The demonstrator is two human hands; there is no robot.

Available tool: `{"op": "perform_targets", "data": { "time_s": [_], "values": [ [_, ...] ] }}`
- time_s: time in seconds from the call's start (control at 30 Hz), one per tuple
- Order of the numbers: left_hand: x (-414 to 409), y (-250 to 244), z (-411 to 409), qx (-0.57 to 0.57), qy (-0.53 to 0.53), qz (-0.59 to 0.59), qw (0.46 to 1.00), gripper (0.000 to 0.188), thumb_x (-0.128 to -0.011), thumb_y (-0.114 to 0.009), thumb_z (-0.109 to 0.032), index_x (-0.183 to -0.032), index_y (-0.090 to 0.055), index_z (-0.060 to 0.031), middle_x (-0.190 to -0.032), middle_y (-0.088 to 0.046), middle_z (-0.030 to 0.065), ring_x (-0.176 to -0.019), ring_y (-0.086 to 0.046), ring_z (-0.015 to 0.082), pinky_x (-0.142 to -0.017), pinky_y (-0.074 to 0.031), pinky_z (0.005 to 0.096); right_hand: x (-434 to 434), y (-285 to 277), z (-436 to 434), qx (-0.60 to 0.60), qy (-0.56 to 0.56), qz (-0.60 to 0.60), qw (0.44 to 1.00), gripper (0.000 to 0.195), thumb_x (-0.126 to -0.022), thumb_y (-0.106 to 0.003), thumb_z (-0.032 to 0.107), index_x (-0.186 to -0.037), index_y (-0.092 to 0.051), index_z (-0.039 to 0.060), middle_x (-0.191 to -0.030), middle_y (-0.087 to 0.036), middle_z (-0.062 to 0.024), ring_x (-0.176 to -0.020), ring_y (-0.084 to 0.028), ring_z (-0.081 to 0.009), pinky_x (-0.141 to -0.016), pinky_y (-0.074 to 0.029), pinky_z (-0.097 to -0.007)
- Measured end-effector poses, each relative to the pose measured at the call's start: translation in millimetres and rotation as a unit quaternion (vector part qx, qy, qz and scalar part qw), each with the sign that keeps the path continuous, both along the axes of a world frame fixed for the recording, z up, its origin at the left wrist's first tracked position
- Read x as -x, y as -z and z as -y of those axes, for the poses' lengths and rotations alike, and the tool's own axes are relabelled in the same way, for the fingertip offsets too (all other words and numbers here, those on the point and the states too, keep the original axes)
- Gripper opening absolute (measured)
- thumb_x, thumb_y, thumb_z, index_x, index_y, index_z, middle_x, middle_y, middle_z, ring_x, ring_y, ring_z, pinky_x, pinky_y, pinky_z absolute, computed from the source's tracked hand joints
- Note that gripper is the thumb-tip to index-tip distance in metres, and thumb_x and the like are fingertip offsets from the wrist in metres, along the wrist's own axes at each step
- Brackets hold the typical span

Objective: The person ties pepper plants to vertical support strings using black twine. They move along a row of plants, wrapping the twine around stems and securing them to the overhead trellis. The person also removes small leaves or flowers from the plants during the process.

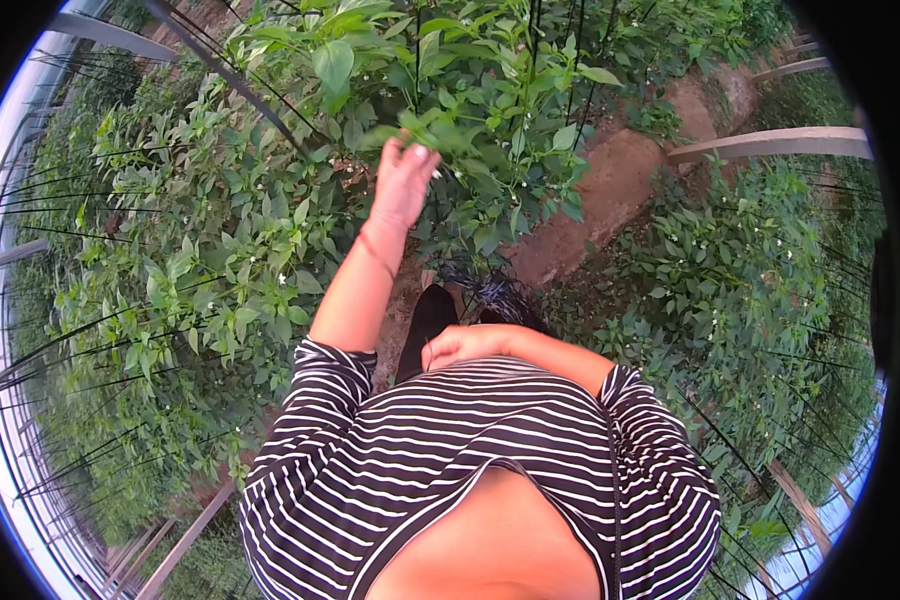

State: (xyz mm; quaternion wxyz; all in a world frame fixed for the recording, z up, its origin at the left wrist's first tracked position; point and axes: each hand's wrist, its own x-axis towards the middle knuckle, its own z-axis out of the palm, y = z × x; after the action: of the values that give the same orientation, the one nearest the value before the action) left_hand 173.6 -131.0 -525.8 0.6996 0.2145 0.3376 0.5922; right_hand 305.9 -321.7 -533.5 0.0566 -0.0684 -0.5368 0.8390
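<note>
My left hand (407,178) reaches forward into a leafy pepper plant (487,142) with small white flowers. Its thumb and fingers are closed around a green shoot (431,129), which is blurred by motion. My right hand (461,345) is curled in front of my waist, with a thin dark strand at its fingertips; the rest of that strand is hard to make out. Just beyond this hand lies a bundle of dark twine (506,296), partly hidden by my forearm. Below it shows one of my dark shoes (431,315).
Dense pepper plants (217,270) grow on the left, and more plants (705,277) on the right. Black support strings (532,67) run upward among the stems. A bare soil path (607,187) passes between rows. Pale posts (772,144) and a dark slanting pole (232,79) stand among the plants.
</note>
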Motion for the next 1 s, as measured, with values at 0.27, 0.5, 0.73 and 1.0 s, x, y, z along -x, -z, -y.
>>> {"op": "perform_targets", "data": {
  "time_s": [0.27, 0.5, 0.73, 1.0],
  "values": [
    [5, 16, -26, -0.011, 0.008, -0.062, 0.998, 0.036, -0.080, -0.051, 0.014, -0.115, -0.053, 0.0072, -0.122, -0.055, 0.0169, -0.114, -0.055, 0.0286, -0.101, -0.045, 0.0388, -43, 24, -9, 0.007, 0.178, 0.233, 0.956, 0.015, -0.092, -0.056, 0.017, -0.091, -0.064, 0.0038, -0.079, -0.065, -0.0013, -0.050, -0.051, -0.0076, -0.047, -0.043, -0.0234],
    [-30, 21, 3, -0.014, 0.048, -0.229, 0.972, 0.019, -0.082, -0.069, -0.002, -0.100, -0.064, 0.0014, -0.092, -0.067, 0.0085, -0.083, -0.066, 0.0162, -0.074, -0.056, 0.0292, -59, 60, -100, -0.168, 0.469, 0.358, 0.790, 0.015, -0.086, -0.062, 0.018, -0.088, -0.066, 0.0036, -0.063, -0.063, -0.0063, -0.054, -0.060, -0.0163, -0.056, -0.048, -0.0320],
    [-21, 22, 21, -0.149, 0.131, -0.374, 0.906, 0.016, -0.083, -0.064, 0.003, -0.098, -0.067, 0.0016, -0.095, -0.066, 0.0046, -0.083, -0.062, 0.0113, -0.078, -0.051, 0.0246, -57, 86, -134, -0.247, 0.526, 0.451, 0.678, 0.021, -0.084, -0.062, 0.027, -0.093, -0.068, 0.0086, -0.083, -0.067, -0.0164, -0.081, -0.064, -0.0348, -0.072, -0.050, -0.0414],
    [-6, 25, 16, -0.137, 0.055, -0.358, 0.922, 0.007, -0.084, -0.062, 0.004, -0.089, -0.067, 0.0033, -0.097, -0.062, 0.0043, -0.086, -0.059, 0.0116, -0.078, -0.049, 0.0245, -46, 10, -134, -0.483, 0.509, 0.417, 0.577, 0.028, -0.083, -0.062, 0.016, -0.111, -0.063, 0.0094, -0.110, -0.063, -0.0122, -0.093, -0.062, -0.0300, -0.077, -0.050, -0.0382]
  ]
}}
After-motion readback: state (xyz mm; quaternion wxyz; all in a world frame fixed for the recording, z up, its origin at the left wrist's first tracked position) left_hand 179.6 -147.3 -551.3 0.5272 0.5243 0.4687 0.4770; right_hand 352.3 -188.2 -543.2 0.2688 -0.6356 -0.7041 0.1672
